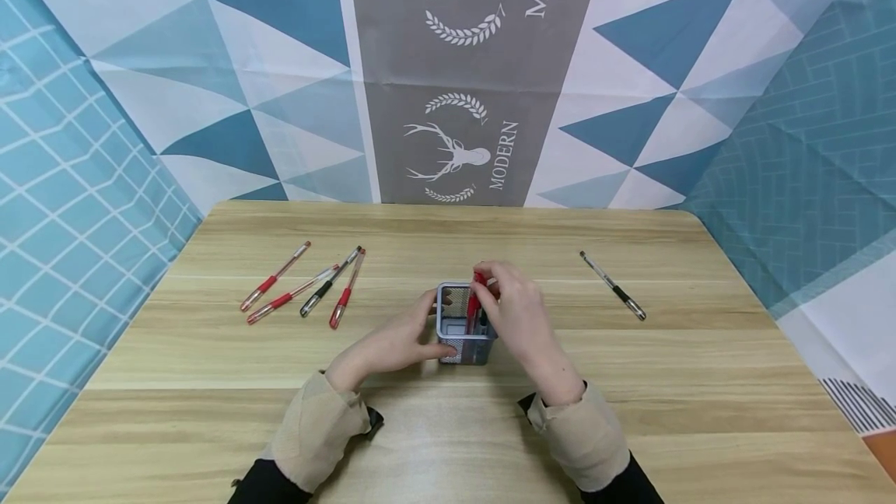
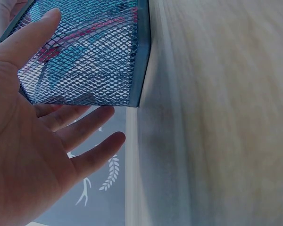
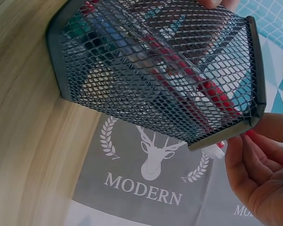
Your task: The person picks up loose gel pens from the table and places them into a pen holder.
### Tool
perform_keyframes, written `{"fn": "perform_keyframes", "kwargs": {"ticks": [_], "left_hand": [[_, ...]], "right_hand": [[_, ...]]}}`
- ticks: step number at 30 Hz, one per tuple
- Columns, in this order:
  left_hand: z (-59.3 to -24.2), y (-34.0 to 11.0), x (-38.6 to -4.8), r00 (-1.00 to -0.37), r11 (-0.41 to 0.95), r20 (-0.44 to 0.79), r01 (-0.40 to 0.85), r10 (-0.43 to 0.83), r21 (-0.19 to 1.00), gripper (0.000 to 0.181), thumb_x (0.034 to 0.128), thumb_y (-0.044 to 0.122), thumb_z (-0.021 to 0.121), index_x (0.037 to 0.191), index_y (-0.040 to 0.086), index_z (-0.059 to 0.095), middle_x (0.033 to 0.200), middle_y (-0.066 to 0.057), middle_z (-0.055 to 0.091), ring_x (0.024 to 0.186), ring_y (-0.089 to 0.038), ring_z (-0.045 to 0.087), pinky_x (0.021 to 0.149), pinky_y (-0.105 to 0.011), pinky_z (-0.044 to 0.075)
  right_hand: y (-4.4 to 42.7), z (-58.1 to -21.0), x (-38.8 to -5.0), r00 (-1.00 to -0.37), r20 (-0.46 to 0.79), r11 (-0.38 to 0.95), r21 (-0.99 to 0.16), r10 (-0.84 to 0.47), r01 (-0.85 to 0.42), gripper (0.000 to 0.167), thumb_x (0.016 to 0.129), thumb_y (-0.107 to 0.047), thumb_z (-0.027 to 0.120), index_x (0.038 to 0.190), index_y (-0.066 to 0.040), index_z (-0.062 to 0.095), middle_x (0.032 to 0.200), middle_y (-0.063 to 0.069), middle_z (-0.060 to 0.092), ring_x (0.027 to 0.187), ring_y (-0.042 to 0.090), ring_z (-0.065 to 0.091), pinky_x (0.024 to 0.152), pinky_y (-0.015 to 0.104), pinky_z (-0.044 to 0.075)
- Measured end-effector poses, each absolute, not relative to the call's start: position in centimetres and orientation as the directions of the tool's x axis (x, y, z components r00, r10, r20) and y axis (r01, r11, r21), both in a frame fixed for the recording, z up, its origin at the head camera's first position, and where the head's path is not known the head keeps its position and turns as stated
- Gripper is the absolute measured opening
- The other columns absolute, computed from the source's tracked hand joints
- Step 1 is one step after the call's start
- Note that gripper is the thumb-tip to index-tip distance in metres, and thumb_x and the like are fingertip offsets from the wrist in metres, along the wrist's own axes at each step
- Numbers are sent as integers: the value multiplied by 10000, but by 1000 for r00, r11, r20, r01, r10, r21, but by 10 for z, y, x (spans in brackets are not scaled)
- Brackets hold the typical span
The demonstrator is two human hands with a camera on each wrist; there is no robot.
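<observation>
A mesh pen holder stands near the middle of the table, with several pens inside it. My left hand holds it from the left, thumb on the near side and fingers around the far side; the left wrist view shows the thumb and spread fingers of this hand along the mesh. My right hand pinches the top of a red pen that stands inside the holder. Through the mesh in the right wrist view the red pen slants up to the fingertips of my right hand at the rim.
On the left of the table lie three red pens and a black pen. Another black pen lies to the right. Behind the table's far edge hangs a patterned cloth.
</observation>
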State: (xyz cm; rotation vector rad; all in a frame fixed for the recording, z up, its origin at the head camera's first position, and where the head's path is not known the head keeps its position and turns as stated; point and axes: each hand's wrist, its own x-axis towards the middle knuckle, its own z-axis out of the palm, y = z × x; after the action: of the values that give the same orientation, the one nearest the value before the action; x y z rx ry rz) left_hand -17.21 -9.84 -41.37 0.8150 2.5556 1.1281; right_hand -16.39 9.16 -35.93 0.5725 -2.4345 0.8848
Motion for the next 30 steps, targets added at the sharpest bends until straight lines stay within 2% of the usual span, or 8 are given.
{"fn": "perform_keyframes", "kwargs": {"ticks": [9, 14, 21, 30], "left_hand": [[-413, -99, -172, -822, 556, 6, 391, 570, 734, 938, 751, 436, 693, 1447, 149, 133, 1397, -100, 388, 1270, -244, 388, 1057, -443, 327], [-414, -99, -172, -822, 562, 1, 390, 569, 729, 947, 750, 437, 693, 1450, 148, 124, 1412, -100, 368, 1276, -249, 383, 1058, -440, 325], [-413, -99, -172, -820, 555, 6, 393, 573, 733, 946, 754, 433, 691, 1452, 146, 120, 1416, -103, 361, 1275, -257, 384, 1057, -449, 323], [-413, -99, -171, -819, 546, 14, 395, 573, 739, 935, 757, 417, 695, 1447, 132, 132, 1400, -112, 379, 1270, -256, 386, 1055, -448, 328]], "right_hand": [[92, -363, -166, -816, 530, 743, -447, -228, -498, 269, 801, -62, 673, 1063, -11, 637, 877, 84, 634, 732, 193, 616, 586, 214, 529], [92, -365, -167, -823, 521, 755, -441, -226, -486, 298, 804, -57, 668, 1096, -14, 632, 868, 69, 611, 689, 154, 590, 560, 192, 516], [92, -368, -169, -830, 502, 789, -396, -242, -470, 342, 825, -91, 653, 1158, -29, 608, 843, 53, 572, 601, 84, 480, 481, 149, 442], [93, -370, -170, -827, 507, 781, -405, -242, -476, 336, 834, -84, 640, 1163, -27, 607, 801, 44, 542, 574, 79, 433, 452, 154, 405]]}}
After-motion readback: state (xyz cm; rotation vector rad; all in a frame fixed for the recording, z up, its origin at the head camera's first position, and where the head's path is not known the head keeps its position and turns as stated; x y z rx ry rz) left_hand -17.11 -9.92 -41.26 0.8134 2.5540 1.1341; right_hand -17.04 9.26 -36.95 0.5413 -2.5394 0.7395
